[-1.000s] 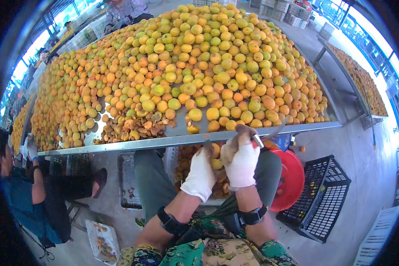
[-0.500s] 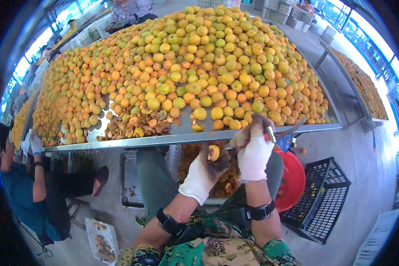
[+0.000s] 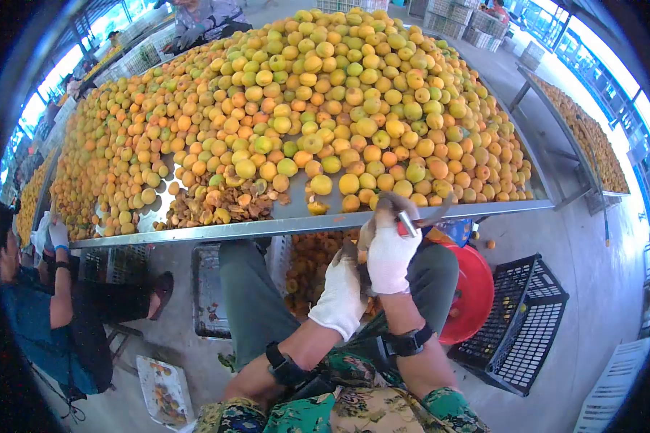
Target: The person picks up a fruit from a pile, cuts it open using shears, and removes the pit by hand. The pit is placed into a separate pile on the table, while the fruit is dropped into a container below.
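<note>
Below the front rim of the long metal table (image 3: 195,236), just right of the frame's centre, 2 white-gloved hands work close together. The right hand (image 3: 390,252) is closed around a small knife with a metal blade (image 3: 430,215), whose tip points right and lies against the table rim. The left hand (image 3: 343,289) sits just beside it, lower and to the left, fingers curled; whether it holds a fruit cannot be told, since the right hand covers that spot. Under both hands, between the person's knees, a crate of halved orange apricots (image 3: 310,267) rests low in the frame. A big heap of yellow, green and orange apricots (image 3: 325,101) fills the table across the upper half of the frame, with a small pile of brown pits and scraps (image 3: 217,206) near its front edge. A red round plastic basin (image 3: 473,292) and a black slatted plastic crate (image 3: 520,321) stand at lower right. Another person's gloved hand (image 3: 56,234) shows at far left.
</note>
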Motion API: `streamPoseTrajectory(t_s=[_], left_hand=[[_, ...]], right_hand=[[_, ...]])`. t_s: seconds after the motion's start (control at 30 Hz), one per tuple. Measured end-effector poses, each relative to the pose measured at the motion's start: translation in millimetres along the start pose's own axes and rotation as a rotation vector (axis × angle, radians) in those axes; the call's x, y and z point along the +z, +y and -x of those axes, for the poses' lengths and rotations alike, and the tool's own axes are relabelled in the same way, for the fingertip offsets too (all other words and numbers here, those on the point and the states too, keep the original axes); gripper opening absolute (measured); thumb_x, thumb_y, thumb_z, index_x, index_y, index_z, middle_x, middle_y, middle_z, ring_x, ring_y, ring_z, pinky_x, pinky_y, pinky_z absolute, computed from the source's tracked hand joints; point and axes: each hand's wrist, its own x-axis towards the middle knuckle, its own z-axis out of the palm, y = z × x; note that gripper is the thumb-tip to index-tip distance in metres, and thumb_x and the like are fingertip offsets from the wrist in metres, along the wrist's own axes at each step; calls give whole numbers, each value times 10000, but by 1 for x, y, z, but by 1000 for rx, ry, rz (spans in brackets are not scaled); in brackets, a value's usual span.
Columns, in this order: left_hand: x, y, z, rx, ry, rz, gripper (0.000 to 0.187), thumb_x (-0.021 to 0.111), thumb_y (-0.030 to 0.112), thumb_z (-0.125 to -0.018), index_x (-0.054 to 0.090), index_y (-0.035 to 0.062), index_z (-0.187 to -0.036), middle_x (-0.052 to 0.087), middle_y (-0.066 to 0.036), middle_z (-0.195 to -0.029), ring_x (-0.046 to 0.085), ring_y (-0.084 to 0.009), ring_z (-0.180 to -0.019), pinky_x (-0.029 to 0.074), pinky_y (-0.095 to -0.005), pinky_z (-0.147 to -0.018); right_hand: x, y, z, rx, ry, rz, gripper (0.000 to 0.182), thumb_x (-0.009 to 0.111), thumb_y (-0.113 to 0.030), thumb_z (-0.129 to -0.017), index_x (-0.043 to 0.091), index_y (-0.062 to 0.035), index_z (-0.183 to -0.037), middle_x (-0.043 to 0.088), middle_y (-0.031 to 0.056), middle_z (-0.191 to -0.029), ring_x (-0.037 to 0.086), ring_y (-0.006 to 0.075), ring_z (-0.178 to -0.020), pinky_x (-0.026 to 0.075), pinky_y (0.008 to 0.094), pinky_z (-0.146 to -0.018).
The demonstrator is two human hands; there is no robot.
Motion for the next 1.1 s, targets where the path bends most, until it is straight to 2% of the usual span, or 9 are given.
streamPoseTrajectory(t_s=[0.07, 0.13, 0.17, 0.23, 0.37, 0.43, 0.87, 0.97, 1.1], left_hand=[[-8, -5, -6, -20, -16, -34, 374, 382, 369, -980, 509, 44, -1114, 594, -102, -1059, 596, -229, -933, 496, -350, -784], [-19, -5, -5, 562, -121, -1016, 375, 400, 361, -976, 505, 23, -1101, 604, -99, -998, 606, -243, -888, 508, -331, -737], [-23, -4, -6, 564, -115, -1016, 375, 400, 361, -976, 505, 23, -1101, 604, -99, -998, 606, -243, -888, 508, -331, -737], [-8, 13, 5, -64, -94, -216, 354, 426, 340, -967, 503, 11, -1070, 612, -99, -966, 616, -238, -836, 516, -330, -690], [-1, 17, 19, 311, -135, -931, 314, 426, 343, -962, 513, 49, -1030, 605, -78, -899, 594, -207, -736, 501, -314, -611], [-2, 17, 7, -226, 15, 52, 275, 418, 350, -959, 524, 99, -995, 586, -66, -841, 548, -176, -656, 463, -286, -553], [17, 41, 20, -131, -55, -76, 302, 481, 356, -934, 545, 69, -1003, 579, -72, -787, 531, -146, -547, 438, -217, -448], [12, 42, 19, -159, -50, -33, 294, 498, 325, -936, 553, 48, -1019, 571, -53, -818, 532, -116, -608, 452, -208, -490], [-1, 29, 7, 266, -108, -476, 317, 487, 302, -956, 558, 23, -1088, 591, -57, -948, 547, -143, -875, 457, -284, -790]], right_hand=[[-2, 4, -1, 100, 12, -29, 87, 558, -139, -906, 541, -73, -960, 436, -5, -570, 356, 78, -364, 290, 258, -335], [-8, -2, -6, 191, 59, -173, 78, 543, -159, -916, 531, -88, -945, 415, -11, -556, 328, 78, -358, 271, 259, -332], [-11, -5, -9, 278, 107, -314, 76, 528, -180, -925, 520, -104, -931, 394, -17, -543, 300, 77, -352, 252, 260, -329], [-20, -4, -12, 358, 160, -415, 99, 507, -195, -935, 486, -127, -866, 302, -46, -487, 241, 68, -351, 208, 253, -333], [-25, 0, -12, 420, 185, -447, 165, 511, -204, -933, 459, -154, -785, 290, -60, -498, 223, 67, -361, 206, 243, -354], [-29, 3, -15, 451, 174, -478, 188, 515, -210, -932, 451, -163, -762, 283, -64, -502, 221, 67, -367, 203, 239, -362], [-34, 11, -25, 497, 43, -685, 158, 544, -233, -919, 493, -130, -811, 287, -58, -516, 224, 71, -379, 198, 244, -369], [-16, -4, -23, 408, 23, -585, 142, 542, -216, -917, 492, -129, -816, 284, -59, -492, 221, 71, -361, 197, 246, -354], [0, -25, -24, 385, 66, -342, 125, 555, -193, -905, 494, -132, -814, 307, -59, -477, 222, 69, -337, 198, 255, -327]])
